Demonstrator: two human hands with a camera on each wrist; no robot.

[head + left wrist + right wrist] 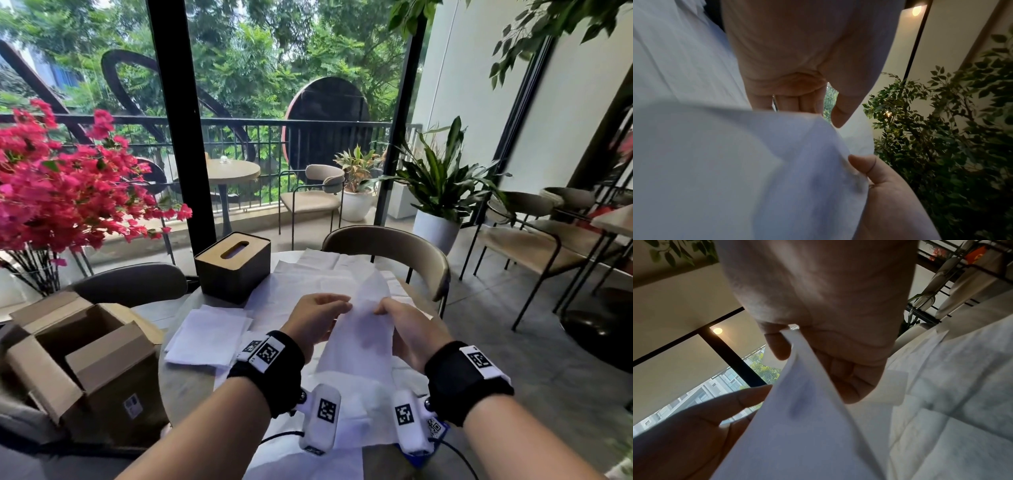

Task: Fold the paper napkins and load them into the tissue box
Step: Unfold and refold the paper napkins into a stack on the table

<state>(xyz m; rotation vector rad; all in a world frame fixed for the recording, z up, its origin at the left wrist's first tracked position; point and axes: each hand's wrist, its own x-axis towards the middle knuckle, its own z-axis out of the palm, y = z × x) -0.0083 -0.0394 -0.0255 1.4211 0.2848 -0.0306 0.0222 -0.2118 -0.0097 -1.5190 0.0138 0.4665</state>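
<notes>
I hold a white paper napkin (pixel 363 332) up above the round table (pixel 181 377), one hand at each side of it. My right hand (pixel 380 308) pinches its right edge; in the right wrist view the sheet (pixel 801 410) runs between that thumb and the curled fingers (pixel 849 378). My left hand (pixel 344 306) holds the left edge between thumb and nearly straight fingers; the napkin (pixel 735 162) hides its fingertips in the left wrist view. The dark tissue box (pixel 233 270) with a slotted wooden lid stands at the back left. A stack of folded napkins (pixel 209 337) lies left of my hands.
Several unfolded napkins (pixel 308 274) cover the table under and beyond my hands. An open cardboard box (pixel 85 359) stands at the left. A chair (pixel 394 253) faces me across the table, and pink flowers (pixel 68 192) hang at the far left.
</notes>
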